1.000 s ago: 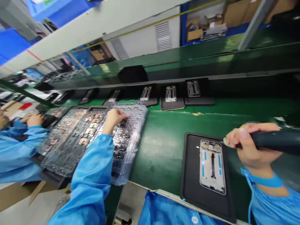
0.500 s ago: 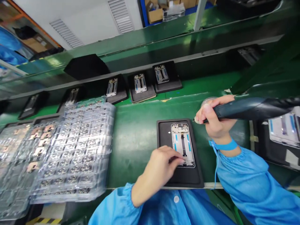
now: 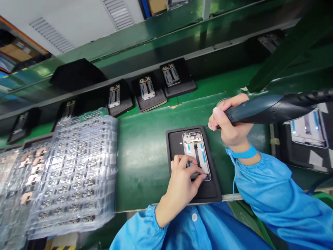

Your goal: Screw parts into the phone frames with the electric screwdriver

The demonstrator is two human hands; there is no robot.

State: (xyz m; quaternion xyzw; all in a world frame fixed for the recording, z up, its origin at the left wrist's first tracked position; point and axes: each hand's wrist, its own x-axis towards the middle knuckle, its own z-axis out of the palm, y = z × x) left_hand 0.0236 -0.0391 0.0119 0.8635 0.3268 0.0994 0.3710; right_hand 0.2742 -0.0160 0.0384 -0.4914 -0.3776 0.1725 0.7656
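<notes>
Green counter (image 3: 142, 152), glossy & worn, w/ a raised ledge along the back. Phone frame (image 3: 199, 152) lies on a black tray (image 3: 174, 144) near the front edge, directly under the L hand (image 3: 183, 178); those fingertips are down at its lower end, thumb & index close tog. Can't tell if they're pinching a small part. R hand (image 3: 230, 128) is clamped round a dark corded tool (image 3: 262, 109), tip by the tray's upper R corner, off the frame.

Frame: silvery/white, upright-ish, slight tilt; circuitry at top, black strip down the middle, blue strips either side; lower L partly hidden by fingers.

L of it, well apart: stacked clear plastic trays (image 3: 75, 170) w/ small metallic parts. Far R: another frame (image 3: 308, 128) on a dark tray. Behind: 3 more frames on black trays (image 3: 153, 104) in a row. Bkgd: white panel w/ louvred vents (image 3: 118, 14).
</notes>
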